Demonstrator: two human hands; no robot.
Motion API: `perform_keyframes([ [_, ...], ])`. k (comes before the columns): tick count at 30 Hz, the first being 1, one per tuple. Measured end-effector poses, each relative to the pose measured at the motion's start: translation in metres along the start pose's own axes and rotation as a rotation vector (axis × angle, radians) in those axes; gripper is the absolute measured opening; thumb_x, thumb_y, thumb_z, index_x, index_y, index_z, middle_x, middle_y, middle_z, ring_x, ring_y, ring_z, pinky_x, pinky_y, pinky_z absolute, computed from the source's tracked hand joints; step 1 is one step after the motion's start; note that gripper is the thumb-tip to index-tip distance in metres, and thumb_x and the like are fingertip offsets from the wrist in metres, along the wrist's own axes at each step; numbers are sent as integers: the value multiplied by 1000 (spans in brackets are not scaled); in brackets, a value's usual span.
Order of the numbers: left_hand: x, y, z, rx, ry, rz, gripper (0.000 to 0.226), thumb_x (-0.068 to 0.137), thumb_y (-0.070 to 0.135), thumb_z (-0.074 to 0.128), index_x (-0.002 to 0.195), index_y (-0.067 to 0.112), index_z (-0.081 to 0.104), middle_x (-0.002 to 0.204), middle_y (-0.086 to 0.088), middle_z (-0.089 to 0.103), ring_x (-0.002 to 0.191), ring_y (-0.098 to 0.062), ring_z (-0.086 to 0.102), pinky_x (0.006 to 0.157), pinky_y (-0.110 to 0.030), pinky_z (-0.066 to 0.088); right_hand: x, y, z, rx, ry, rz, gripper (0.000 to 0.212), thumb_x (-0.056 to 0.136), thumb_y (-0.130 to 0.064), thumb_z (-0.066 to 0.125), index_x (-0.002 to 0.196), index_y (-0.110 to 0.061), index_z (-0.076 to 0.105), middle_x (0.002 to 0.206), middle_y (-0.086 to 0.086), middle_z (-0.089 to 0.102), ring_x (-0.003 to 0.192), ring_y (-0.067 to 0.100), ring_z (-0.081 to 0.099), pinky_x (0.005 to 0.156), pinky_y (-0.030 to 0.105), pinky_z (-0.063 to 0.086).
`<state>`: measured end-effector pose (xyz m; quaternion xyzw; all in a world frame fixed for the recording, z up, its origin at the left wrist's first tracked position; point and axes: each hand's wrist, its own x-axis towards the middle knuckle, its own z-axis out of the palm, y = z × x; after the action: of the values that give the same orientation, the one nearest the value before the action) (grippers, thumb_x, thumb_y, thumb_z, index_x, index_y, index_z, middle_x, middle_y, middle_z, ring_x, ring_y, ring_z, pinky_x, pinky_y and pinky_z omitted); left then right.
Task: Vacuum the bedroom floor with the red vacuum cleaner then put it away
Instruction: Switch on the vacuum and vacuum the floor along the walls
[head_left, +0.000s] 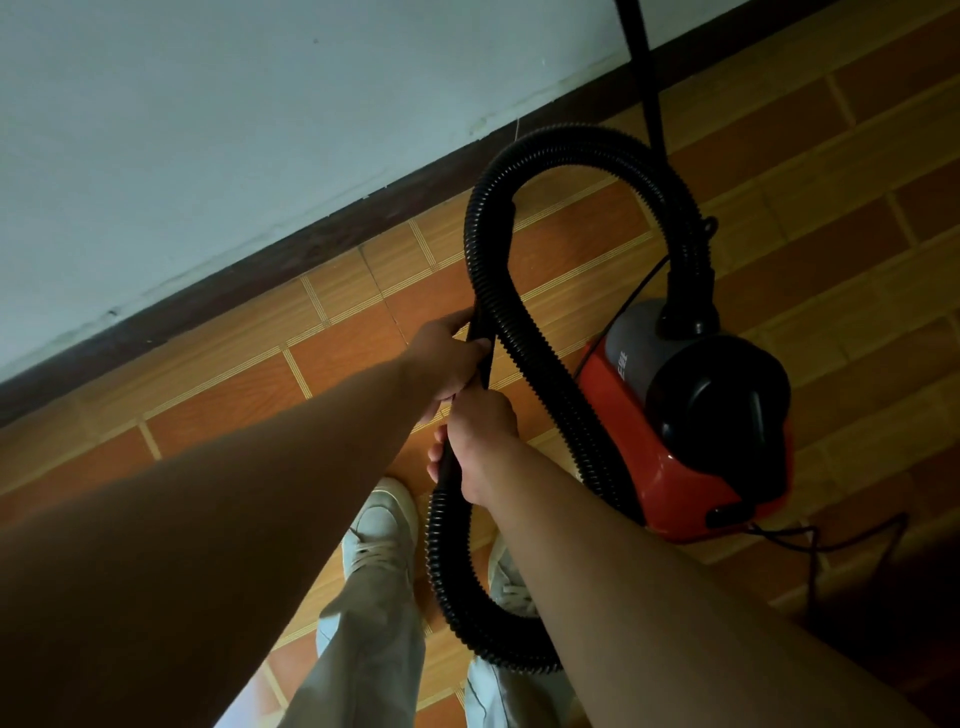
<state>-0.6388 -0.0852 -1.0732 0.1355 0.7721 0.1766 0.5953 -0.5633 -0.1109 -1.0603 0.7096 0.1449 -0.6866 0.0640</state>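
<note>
There is just the one view, worn on the person's head and tipped steeply down, tilted so the wall (234, 130) slants across the top. It sits close above both forearms, looking past them to the tiled floor (218, 395) and the person's own shoes (379, 530) directly below.

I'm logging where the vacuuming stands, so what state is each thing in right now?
Left hand: closed around the black nozzle piece.
Right hand: closed around the hose end.
Black nozzle piece: held at the hose end; whether joined, cannot tell.
Corrugated hose: looped, plugged into the canister top.
Red vacuum cleaner: resting on the tiled floor near the wall.
Power cord: trailing loose on the floor.
</note>
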Motion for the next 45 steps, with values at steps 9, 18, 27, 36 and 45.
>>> perform_keyframes([
  [9,-8,-40,-26,-145,89,-46,56,100,17,62,149,38,46,108,-14,70,98,-33,71,93,-54,57,-14,16,21,-95,-81,34,48,109,-48,36,105,-10,65,65,6,56,50,19,52,53,28,47],
  [18,-12,-58,-43,-321,37,-113,67,97,7,64,152,37,40,115,-17,69,96,-27,71,97,-50,56,-17,24,33,-111,-153,45,45,108,-47,39,115,-10,63,73,6,53,51,19,52,53,27,49],
  [27,-41,-65,-60,-306,103,-139,65,99,5,59,152,39,41,108,-13,67,85,-22,66,66,-34,60,-52,18,14,-640,-91,-301,36,108,-34,44,110,0,57,82,7,58,70,22,57,65,36,51],
  [36,-58,-63,-69,-303,103,-168,70,99,0,56,155,37,35,111,-16,63,92,-27,65,80,-42,58,-96,-15,-102,-570,459,-841,19,99,-24,65,114,-13,62,105,0,66,87,13,67,68,20,56],
  [45,-63,-53,-54,-232,61,-140,71,100,1,54,156,38,32,118,-19,62,95,-29,63,69,-37,55,-55,-13,-188,-873,879,-455,81,93,-45,71,151,-5,32,151,21,40,137,39,44,108,49,45],
])
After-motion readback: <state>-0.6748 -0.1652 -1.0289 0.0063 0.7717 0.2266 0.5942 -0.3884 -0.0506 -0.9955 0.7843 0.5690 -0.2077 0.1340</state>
